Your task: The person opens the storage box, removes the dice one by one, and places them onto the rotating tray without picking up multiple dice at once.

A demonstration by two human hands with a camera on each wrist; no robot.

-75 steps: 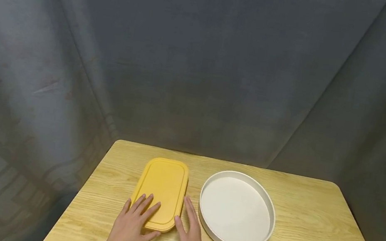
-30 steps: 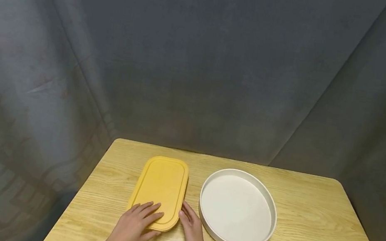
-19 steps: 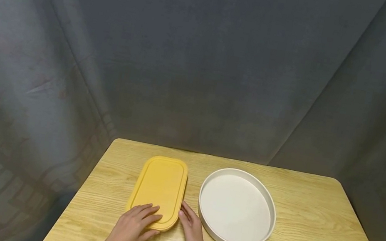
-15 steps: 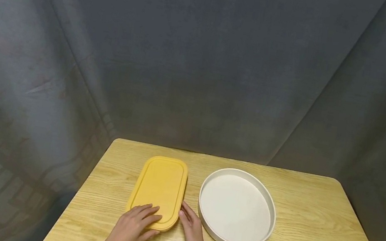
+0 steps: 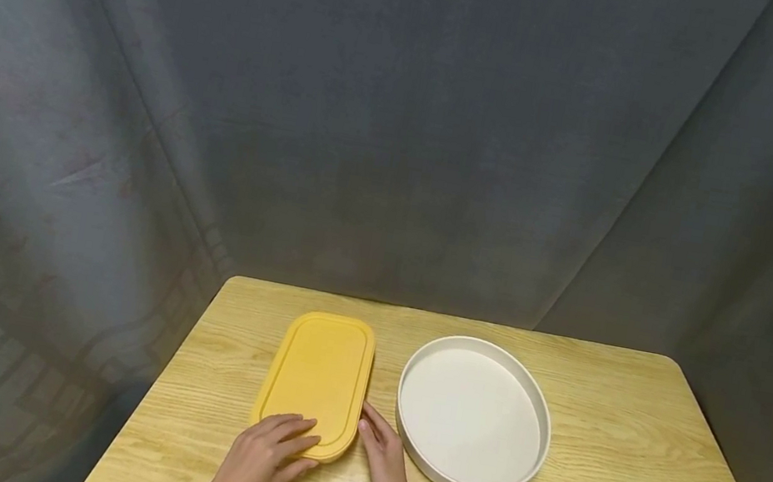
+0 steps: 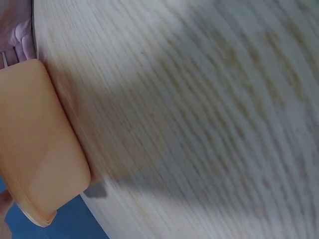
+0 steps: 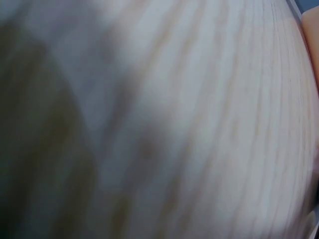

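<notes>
My left hand [image 5: 263,457] lies flat, fingers straight, on the near end of the yellow lid [image 5: 317,382]; my right hand [image 5: 385,464] rests open against its near right corner, gripping nothing. I'd keep the pressure even so it stays flat on the table [image 5: 622,481], clear of the white tray [image 5: 541,417] beyond

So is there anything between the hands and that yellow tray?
Nothing visible. The left hand already rests with its fingers on the near end of the yellow tray, and the right hand lies against the tray's near right edge. The white dish sits apart, to the right.
</notes>
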